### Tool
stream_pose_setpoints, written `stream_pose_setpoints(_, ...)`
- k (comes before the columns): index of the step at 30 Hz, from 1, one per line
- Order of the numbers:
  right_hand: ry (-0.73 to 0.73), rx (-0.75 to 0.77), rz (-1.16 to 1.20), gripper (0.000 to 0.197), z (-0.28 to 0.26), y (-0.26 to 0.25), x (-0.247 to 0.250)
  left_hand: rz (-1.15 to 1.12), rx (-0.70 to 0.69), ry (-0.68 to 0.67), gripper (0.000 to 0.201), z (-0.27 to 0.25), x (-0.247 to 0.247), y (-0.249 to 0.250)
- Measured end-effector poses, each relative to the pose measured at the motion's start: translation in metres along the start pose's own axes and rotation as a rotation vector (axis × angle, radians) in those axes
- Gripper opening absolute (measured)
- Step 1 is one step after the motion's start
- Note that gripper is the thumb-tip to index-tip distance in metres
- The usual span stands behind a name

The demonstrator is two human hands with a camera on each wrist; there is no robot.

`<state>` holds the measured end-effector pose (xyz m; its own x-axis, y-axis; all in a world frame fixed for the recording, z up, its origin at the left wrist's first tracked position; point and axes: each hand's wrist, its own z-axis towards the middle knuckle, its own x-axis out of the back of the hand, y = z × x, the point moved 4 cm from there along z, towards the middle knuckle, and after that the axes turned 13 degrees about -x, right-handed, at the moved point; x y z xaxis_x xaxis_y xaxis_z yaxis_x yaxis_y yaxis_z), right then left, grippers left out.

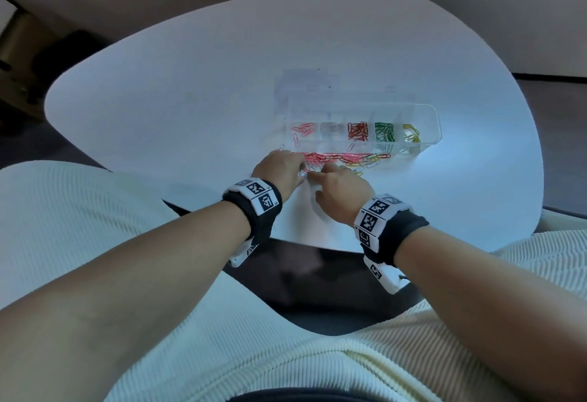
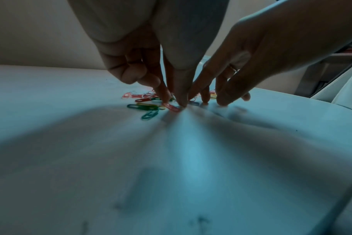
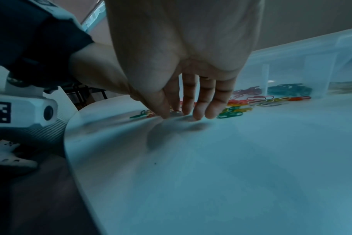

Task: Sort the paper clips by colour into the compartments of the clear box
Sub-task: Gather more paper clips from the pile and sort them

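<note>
I'm working at a white table (image 1: 190, 90). The clear box (image 1: 428, 115) sits past the middle toward the far right edge, lid open behind it. Compartments left to right: pink clips (image 1: 303, 130), clear clips (image 1: 330, 130), red clips (image 1: 358, 131), green clips (image 1: 384, 131), yellow clips (image 1: 412, 133). The loose pile (image 1: 349, 158) of mixed clips lies along the box's near wall, between box and hands.

Left hand (image 1: 281, 168) is at the pile's left end, fingers curled down, thumb and forefinger tips meeting at a red clip (image 2: 172, 107) on the table; can't tell if it's pinched or just touched. Right hand (image 1: 341, 192) is just beside it, fingers (image 3: 211, 109) mostly straight, tips down at the pile's near edge, gripping nothing I can see. A ring (image 2: 234, 68) is on one right finger.

Both wrists carry black bands (image 1: 263, 211) with square black-and-white markers; no readable writing. My cream ribbed garment (image 1: 79, 211) fills the near side below the table edge. The hands hide the pile's near-left part.
</note>
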<state>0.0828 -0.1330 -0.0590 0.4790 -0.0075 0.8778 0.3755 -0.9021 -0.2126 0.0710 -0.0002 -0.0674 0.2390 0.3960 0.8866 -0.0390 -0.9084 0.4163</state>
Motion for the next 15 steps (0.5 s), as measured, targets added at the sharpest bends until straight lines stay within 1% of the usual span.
stream_pose_setpoints(5,0.024,-0.014,0.006,0.036,0.002,0.014,0.000,-0.127,0.054,0.046,0.010,-0.003,0.008,-0.001)
stream_pose_setpoints(8,0.041,-0.060,0.074,0.035,0.002,0.026,0.003,-0.265,0.147,0.114,0.008,-0.006,0.017,-0.003)
stream_pose_setpoints(10,0.053,-0.112,0.131,0.031,0.003,0.034,0.005,-0.394,0.223,0.178,0.012,-0.008,0.022,-0.005)
stream_pose_setpoints(12,0.063,-0.151,0.186,0.022,0.004,0.040,0.008,-0.583,0.282,0.216,0.016,-0.009,0.026,-0.008)
stream_pose_setpoints(14,0.098,-0.170,0.244,0.014,0.005,0.045,0.011,-0.804,0.317,0.212,0.017,-0.010,0.027,-0.008)
stream_pose_setpoints(15,0.114,-0.179,0.268,0.012,0.004,0.047,0.012,-0.869,0.331,0.202,0.018,-0.011,0.028,-0.007)
